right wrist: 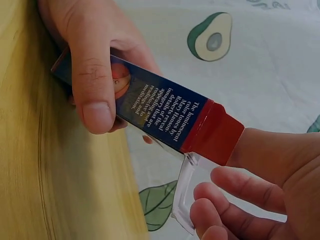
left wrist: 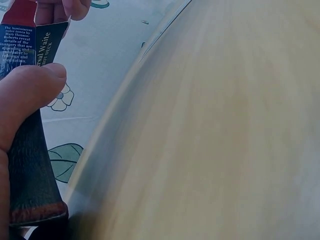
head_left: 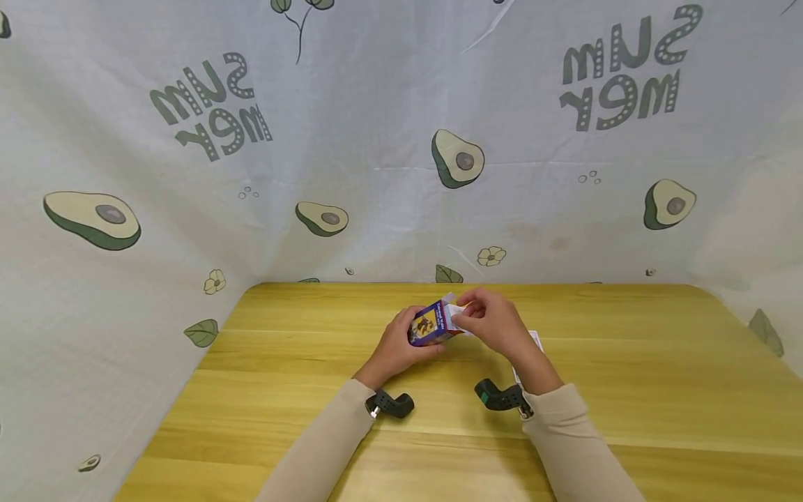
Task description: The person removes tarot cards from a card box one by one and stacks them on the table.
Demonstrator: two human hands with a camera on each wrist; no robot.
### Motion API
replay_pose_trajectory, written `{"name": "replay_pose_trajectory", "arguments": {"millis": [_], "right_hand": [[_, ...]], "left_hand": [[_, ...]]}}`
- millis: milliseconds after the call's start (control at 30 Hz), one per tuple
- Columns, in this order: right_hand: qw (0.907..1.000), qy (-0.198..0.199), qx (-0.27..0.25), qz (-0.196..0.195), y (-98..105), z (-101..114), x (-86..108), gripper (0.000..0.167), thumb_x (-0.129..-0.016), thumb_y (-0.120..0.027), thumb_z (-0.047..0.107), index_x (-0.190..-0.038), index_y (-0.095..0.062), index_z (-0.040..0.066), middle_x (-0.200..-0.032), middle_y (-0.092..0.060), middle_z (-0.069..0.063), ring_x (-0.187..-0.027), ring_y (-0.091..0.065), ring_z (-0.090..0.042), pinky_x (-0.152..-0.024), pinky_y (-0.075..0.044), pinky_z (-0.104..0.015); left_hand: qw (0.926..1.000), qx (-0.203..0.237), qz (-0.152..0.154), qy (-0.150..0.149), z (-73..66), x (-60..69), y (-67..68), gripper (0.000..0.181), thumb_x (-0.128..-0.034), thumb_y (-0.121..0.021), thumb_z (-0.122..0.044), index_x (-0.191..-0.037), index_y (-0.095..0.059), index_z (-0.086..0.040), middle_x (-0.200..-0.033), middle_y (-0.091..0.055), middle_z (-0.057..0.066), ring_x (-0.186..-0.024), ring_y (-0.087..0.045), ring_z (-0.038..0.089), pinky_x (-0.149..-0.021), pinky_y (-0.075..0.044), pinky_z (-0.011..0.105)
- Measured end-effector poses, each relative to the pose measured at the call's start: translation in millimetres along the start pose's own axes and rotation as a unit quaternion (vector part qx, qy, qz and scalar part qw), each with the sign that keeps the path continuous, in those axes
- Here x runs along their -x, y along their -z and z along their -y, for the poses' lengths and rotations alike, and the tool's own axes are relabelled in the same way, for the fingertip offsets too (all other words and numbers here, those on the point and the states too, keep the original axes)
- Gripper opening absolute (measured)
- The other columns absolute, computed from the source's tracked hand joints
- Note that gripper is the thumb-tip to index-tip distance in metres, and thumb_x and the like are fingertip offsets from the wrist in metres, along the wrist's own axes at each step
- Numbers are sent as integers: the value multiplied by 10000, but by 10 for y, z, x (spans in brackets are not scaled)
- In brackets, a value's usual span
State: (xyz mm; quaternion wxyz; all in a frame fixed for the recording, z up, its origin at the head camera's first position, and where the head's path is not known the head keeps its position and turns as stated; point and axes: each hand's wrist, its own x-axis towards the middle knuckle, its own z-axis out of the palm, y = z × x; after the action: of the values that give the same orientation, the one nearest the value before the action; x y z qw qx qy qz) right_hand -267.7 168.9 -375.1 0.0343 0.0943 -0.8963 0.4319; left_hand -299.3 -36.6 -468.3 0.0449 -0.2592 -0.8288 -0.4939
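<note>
The Universal Waite tarot deck box (head_left: 425, 326) sits between the hands, above the wooden table (head_left: 282, 390). Its long axis runs left to right, the open end facing the right hand (head_left: 495, 324), whose bent fingers meet its flaps; whether they pinch is unclear. The left hand (head_left: 396, 345) grips its body.

Yellow wooden table (head_left: 659, 390) before me, grain running side to side. White cloth (head_left: 376, 84) hangs behind and along both sides, printed with halved avocados (head_left: 453, 155), green leaves (head_left: 202, 333), pale flowers (head_left: 491, 256), mirror-reversed "summer" lettering (head_left: 617, 49). Light soft.
</note>
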Motion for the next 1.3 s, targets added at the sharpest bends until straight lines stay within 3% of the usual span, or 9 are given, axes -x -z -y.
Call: {"name": "replay_pose_trajectory", "arguments": {"millis": [733,1300], "right_hand": [[9993,-208,314,-10,-115,-21,56,281,-848,-747,236,-989,-610,35,-856,-614,-69,-767,-542,-199,-634,-453,-300],[9990,-248,376,68,-48,-27,73,248,-864,-718,241,-995,-661,38,-890,-642,-63,-844,-580,-222,-689,-490,-323]], "left_hand": [[10000,-32,-9,21,14,16,20,686,-761,-813,-384,-1321,-485,-162,-1157,-543,-17,-989,-509,142,-839,-451,303],[9999,-84,47,44,-17,0,8,694,-764,-805,-399,-1332,-475,-175,-1174,-535,-15,-1016,-499,144,-859,-439,317]]}}
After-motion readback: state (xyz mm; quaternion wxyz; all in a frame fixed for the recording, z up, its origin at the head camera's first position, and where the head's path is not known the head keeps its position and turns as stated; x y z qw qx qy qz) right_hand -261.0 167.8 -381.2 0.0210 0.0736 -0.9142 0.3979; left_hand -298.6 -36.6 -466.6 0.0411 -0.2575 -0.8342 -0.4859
